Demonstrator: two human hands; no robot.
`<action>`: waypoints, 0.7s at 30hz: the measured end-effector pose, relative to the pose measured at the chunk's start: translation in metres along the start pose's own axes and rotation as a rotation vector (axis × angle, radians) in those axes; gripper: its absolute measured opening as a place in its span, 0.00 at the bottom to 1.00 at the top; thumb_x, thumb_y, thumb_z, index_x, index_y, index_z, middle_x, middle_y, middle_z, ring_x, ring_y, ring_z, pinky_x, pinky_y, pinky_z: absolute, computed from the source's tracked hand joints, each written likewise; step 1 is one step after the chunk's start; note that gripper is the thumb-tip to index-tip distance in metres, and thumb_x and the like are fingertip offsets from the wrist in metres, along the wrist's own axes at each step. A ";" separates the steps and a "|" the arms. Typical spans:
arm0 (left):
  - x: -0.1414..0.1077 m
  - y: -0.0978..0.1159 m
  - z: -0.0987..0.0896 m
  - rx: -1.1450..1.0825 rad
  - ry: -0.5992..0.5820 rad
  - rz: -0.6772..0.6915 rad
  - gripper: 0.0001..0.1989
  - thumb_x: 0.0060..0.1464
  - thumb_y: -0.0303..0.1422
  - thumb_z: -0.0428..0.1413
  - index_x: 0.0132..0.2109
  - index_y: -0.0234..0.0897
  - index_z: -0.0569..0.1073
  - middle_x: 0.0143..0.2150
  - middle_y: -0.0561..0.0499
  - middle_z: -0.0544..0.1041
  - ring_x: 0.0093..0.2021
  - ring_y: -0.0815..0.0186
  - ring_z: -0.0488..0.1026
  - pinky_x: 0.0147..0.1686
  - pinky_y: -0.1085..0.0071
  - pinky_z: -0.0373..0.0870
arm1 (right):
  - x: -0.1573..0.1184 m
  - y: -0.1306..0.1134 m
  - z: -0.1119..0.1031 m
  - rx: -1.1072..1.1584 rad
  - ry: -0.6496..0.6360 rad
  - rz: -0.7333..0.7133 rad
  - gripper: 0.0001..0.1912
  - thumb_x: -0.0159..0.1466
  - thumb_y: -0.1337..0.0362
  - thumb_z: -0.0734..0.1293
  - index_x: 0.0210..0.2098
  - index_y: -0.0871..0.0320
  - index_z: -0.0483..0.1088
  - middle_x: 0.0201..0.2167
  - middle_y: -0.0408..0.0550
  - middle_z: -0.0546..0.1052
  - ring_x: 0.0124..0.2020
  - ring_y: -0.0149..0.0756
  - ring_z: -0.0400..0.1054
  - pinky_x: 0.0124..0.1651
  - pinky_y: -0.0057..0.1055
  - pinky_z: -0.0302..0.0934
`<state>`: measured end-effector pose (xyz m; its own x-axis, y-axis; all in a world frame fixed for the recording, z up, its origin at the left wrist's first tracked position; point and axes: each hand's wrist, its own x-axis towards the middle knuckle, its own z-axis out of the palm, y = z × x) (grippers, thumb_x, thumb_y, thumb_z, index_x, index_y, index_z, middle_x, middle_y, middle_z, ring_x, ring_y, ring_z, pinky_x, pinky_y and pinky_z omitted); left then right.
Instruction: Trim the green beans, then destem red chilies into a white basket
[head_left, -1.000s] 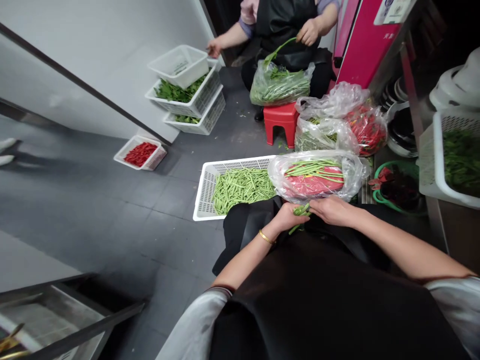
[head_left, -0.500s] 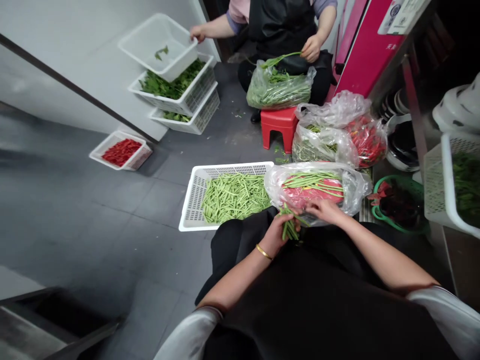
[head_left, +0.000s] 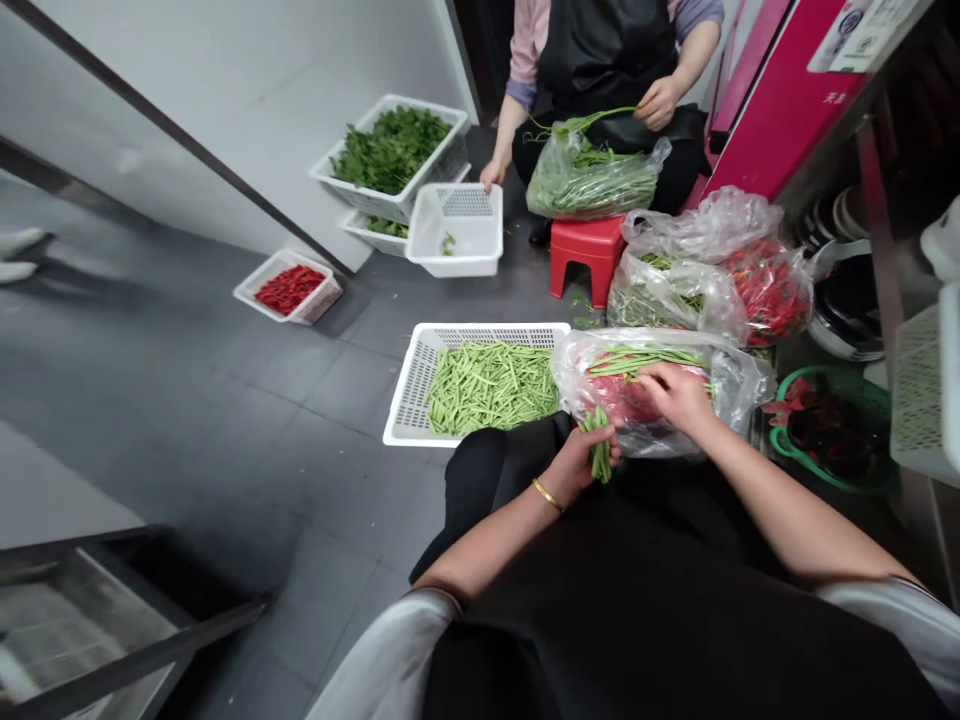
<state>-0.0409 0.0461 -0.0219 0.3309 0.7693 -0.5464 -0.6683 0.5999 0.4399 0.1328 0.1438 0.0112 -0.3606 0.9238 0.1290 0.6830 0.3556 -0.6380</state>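
My left hand (head_left: 581, 455) is closed around a small bundle of cut green beans (head_left: 599, 440), held upright above my lap. Over the open plastic bag (head_left: 574, 370), my right hand (head_left: 679, 395) has its fingers curled together at the edge of the long green beans (head_left: 637, 357). What those fingertips pinch, if anything, is hidden. The long beans lie on red plastic inside the bag. Left of the bag, touching or nearly so, stands a white basket (head_left: 411, 385) with many short bean pieces (head_left: 495, 385).
Across from me a co-worker's hand (head_left: 493, 174) grips a white basin (head_left: 457, 262); the other hand holds a green stem. A red stool (head_left: 577, 255) bears a bag of greens (head_left: 585, 185). Bagged red chillies (head_left: 769, 290), a green basket (head_left: 795, 450) and stacked leafy baskets (head_left: 390, 150) stand around.
My right hand has moved away from my left, further over the bag to the long beans. The co-worker has lowered the white basin from above the leafy baskets toward the floor. The view has shifted.
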 end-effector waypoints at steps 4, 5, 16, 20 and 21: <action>0.000 -0.011 0.012 0.002 -0.013 0.004 0.19 0.39 0.36 0.70 0.38 0.30 0.77 0.22 0.53 0.72 0.21 0.74 0.67 0.21 0.77 0.63 | -0.094 -0.029 -0.019 0.449 0.041 0.192 0.15 0.65 0.51 0.65 0.40 0.54 0.76 0.32 0.49 0.81 0.32 0.43 0.76 0.41 0.40 0.70; -0.001 -0.013 0.015 0.015 -0.029 0.017 0.19 0.39 0.37 0.70 0.37 0.29 0.77 0.22 0.52 0.72 0.21 0.74 0.67 0.22 0.77 0.63 | -0.111 -0.035 -0.015 0.525 0.033 0.230 0.15 0.64 0.50 0.67 0.40 0.53 0.76 0.32 0.49 0.82 0.31 0.43 0.76 0.40 0.40 0.71; -0.032 -0.014 0.031 0.271 0.103 0.385 0.18 0.36 0.36 0.70 0.32 0.31 0.75 0.27 0.51 0.75 0.24 0.74 0.67 0.24 0.76 0.63 | -0.117 -0.008 0.006 0.054 -0.327 -0.097 0.22 0.70 0.52 0.54 0.31 0.56 0.72 0.26 0.51 0.76 0.28 0.41 0.72 0.36 0.37 0.65; -0.039 -0.022 0.024 0.574 0.138 0.529 0.16 0.32 0.32 0.71 0.29 0.32 0.74 0.24 0.56 0.72 0.25 0.75 0.64 0.26 0.77 0.61 | -0.116 -0.022 0.022 -0.097 -0.432 -0.058 0.18 0.68 0.53 0.58 0.28 0.57 0.69 0.27 0.55 0.76 0.30 0.42 0.72 0.35 0.35 0.64; -0.040 -0.021 0.024 0.569 0.146 0.539 0.17 0.32 0.32 0.72 0.29 0.32 0.74 0.23 0.56 0.71 0.24 0.75 0.63 0.26 0.77 0.61 | -0.116 -0.027 0.020 -0.043 -0.452 -0.033 0.19 0.67 0.52 0.60 0.26 0.56 0.68 0.24 0.53 0.75 0.28 0.41 0.71 0.34 0.34 0.63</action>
<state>-0.0239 0.0076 0.0082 -0.0580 0.9725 -0.2257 -0.2556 0.2041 0.9450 0.1435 0.0246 -0.0023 -0.6172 0.7607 -0.2012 0.6887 0.3987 -0.6056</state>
